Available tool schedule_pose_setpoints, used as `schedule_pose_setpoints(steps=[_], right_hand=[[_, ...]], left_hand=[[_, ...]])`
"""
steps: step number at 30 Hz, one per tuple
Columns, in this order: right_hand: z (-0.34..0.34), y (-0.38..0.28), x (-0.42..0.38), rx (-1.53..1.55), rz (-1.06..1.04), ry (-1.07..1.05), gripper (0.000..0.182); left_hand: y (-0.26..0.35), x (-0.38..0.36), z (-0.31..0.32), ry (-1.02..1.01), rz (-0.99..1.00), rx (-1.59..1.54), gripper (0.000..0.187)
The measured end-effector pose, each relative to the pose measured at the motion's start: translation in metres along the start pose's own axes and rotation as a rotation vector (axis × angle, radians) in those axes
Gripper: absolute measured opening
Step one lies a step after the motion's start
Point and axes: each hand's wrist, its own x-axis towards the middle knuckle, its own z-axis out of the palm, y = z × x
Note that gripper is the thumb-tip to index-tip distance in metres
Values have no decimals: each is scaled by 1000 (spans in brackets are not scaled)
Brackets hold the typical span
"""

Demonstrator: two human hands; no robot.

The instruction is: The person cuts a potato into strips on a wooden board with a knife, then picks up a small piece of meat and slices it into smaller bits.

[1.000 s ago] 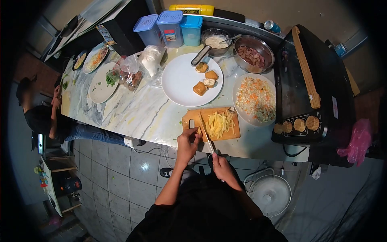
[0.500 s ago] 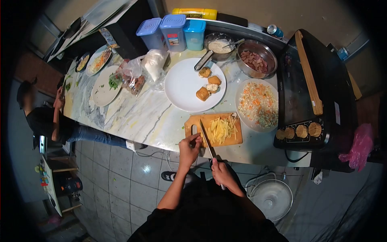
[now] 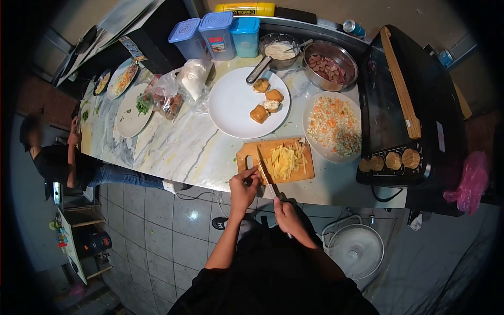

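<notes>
My right hand (image 3: 287, 218) is wrapped round the handle of a kitchen knife (image 3: 265, 170), its blade pointing away from me over a wooden cutting board (image 3: 245, 156). A pile of pale yellow strips (image 3: 286, 160), cut thin like matchsticks, lies on the board to the right of the blade. My left hand (image 3: 243, 191) is at the board's near left corner, fingers curled together close to the blade; whatever they may pinch is too small to make out. Beyond the board, a large white plate (image 3: 226, 113) carries several browned stuffed pieces (image 3: 259, 114) and a metal-handled utensil (image 3: 259, 70).
To the right stand a plate of shredded vegetables (image 3: 333, 126), a steel bowl (image 3: 329, 64) of cut pieces and a black oven (image 3: 388, 105). Lidded containers (image 3: 218, 37), a batter bowl (image 3: 279, 50) and plastic bags (image 3: 194, 79) are behind. Another person (image 3: 63, 157) stands at the left.
The view has shifted slightly, so the counter sits a little higher and farther left. Both hands remain near the board, the knife still in my right hand.
</notes>
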Motion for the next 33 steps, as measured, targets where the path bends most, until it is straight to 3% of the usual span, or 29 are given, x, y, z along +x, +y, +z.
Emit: schedule_pose_setpoints(steps=[13, 21, 33], right_hand=[[3, -6, -3, -10, -46, 29, 53], [12, -6, -2, -68, -123, 130, 52], [13, -7, -2, -99, -50, 99, 58]], left_hand=[[-3, -2, 3, 64, 125, 4, 22], [-4, -2, 5, 61, 73, 12, 24], [0, -3, 2, 33, 11, 16, 25]])
